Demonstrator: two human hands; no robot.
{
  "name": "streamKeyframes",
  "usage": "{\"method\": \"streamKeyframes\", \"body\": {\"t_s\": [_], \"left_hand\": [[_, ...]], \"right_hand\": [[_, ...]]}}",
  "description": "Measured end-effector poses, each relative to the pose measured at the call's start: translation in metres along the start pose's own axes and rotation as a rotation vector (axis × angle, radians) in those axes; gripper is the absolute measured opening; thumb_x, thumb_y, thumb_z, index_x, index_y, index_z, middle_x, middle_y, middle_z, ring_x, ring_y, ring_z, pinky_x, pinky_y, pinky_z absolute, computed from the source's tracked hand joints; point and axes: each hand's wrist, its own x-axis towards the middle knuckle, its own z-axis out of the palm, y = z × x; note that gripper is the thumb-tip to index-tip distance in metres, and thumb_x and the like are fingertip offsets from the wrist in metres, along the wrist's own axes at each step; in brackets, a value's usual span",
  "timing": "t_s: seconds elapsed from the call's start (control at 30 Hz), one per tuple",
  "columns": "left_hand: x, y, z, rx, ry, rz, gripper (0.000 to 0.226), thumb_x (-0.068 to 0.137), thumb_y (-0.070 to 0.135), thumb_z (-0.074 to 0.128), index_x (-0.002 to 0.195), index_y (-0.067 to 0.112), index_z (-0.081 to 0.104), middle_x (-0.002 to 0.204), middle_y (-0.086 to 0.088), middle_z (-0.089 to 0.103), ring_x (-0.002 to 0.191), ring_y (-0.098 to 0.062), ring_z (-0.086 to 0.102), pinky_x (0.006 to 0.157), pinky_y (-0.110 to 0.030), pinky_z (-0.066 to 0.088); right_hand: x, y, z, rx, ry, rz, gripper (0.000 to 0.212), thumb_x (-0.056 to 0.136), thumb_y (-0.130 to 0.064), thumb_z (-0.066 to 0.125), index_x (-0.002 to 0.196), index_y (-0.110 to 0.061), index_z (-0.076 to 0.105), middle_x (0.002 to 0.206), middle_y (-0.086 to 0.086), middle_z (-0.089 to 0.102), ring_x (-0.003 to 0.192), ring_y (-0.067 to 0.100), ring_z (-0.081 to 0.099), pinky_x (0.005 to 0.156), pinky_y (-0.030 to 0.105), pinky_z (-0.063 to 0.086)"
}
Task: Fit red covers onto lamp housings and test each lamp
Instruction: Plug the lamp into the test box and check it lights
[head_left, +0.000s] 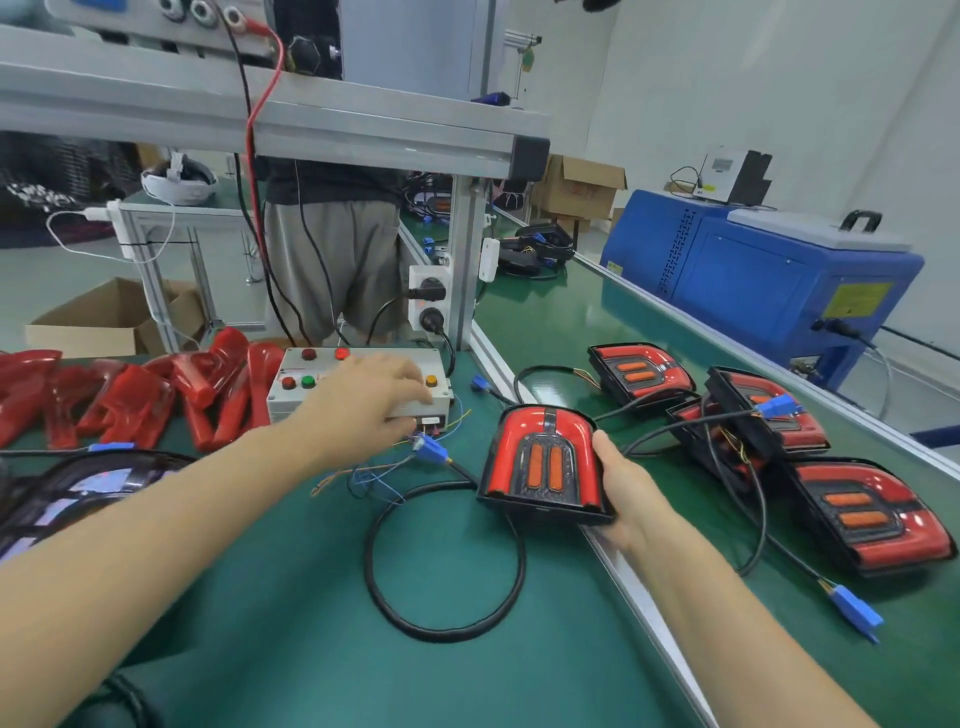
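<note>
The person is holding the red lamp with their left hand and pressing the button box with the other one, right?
Not quite. The head view shows the right hand holding the red lamp; the left hand rests on the button box.

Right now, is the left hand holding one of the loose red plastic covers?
No, the left hand rests on the grey button test box, while the loose red plastic covers lie untouched beside it.

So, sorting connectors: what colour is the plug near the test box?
Blue plug, seen in the head view, by the test box.
</note>
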Motion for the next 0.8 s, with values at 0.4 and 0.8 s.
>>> {"method": "streamKeyframes", "body": {"t_s": [0.4, 0.8], "left_hand": [[0.011, 0.018, 0.047, 0.007, -0.274, -0.196, 0.019, 0.089, 0.021, 0.056, 0.104, 0.018, 0.067, 0.104, -0.004, 0.064, 0.095, -0.025, 0.059, 0.072, -0.029, 0.043], [-0.017, 0.019, -0.016, -0.273, 0.124, 0.070, 0.026, 0.083, 0.007, 0.069, 0.108, 0.015, 0.072, 0.099, -0.003, 0.072, 0.091, -0.021, 0.065, 0.080, -0.033, 0.049]], "right_hand": [[-0.018, -0.008, 0.011, -1.193, 0.302, -0.596, 0.041, 0.096, -0.035, 0.047, 0.125, -0.007, 0.053, 0.136, 0.012, 0.046, 0.118, 0.031, 0.048, 0.096, 0.038, 0.041], [-0.043, -0.001, 0.107, -1.169, -0.121, -0.992, 0.030, 0.096, -0.033, 0.054, 0.121, -0.018, 0.060, 0.109, 0.010, 0.067, 0.103, 0.031, 0.057, 0.078, 0.037, 0.037]]}}
